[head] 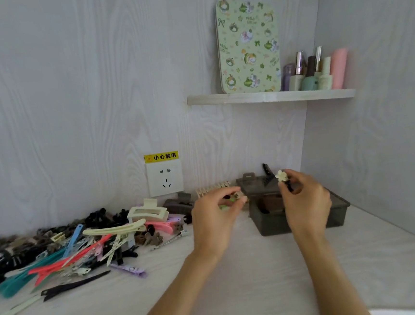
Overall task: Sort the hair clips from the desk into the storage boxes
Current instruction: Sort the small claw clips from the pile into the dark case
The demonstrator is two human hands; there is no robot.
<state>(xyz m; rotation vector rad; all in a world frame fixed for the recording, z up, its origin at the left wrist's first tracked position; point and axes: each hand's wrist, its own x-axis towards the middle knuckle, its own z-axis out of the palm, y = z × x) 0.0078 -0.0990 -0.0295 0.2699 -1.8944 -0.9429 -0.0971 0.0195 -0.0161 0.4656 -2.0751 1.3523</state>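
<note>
My right hand (305, 199) pinches a small dark clip with a cream flower (281, 176) on top, held over the smoky translucent storage box (337, 215) in the corner. My left hand (216, 214) is closed on a green clip (227, 204), blurred, so I can't tell its exact shape. To do this well I'd lower the flower clip just over the matching compartment before I let go, since it looks light and bouncy. Which divider it belongs in I can't tell. The unsorted pile (78, 244) lies left on the pale wood-grain desk (212, 282): glossy plastic duckbill clips, a cream claw clip (148, 211), and fuzzy brown pieces.
</note>
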